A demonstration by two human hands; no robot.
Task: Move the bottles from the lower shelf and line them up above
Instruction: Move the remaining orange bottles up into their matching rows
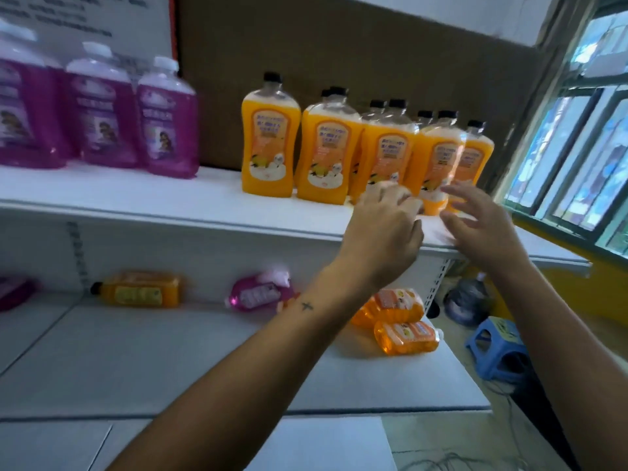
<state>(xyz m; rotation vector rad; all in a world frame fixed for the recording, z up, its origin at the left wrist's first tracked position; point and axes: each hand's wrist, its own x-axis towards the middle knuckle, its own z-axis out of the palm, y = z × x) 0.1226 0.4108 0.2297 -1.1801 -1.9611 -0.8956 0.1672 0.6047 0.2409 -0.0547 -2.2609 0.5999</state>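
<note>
Both hands hover at the upper shelf (170, 198) beside the standing orange bottles (326, 147): left hand (384, 232) loosely curled, right hand (482, 222) spread (both apparently empty). Next, likely reaching down for bottles lying on the lower shelf (404, 336).

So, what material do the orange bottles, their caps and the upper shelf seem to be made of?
Orange bottles: probably clear glossy plastic; the orange liquid and an empty neck show through, with a printed label in front.
Caps: black, likely plastic; too blurred to be sure.
Upper shelf: smooth white board, perhaps painted metal or laminate; the look leaves it open.
</note>
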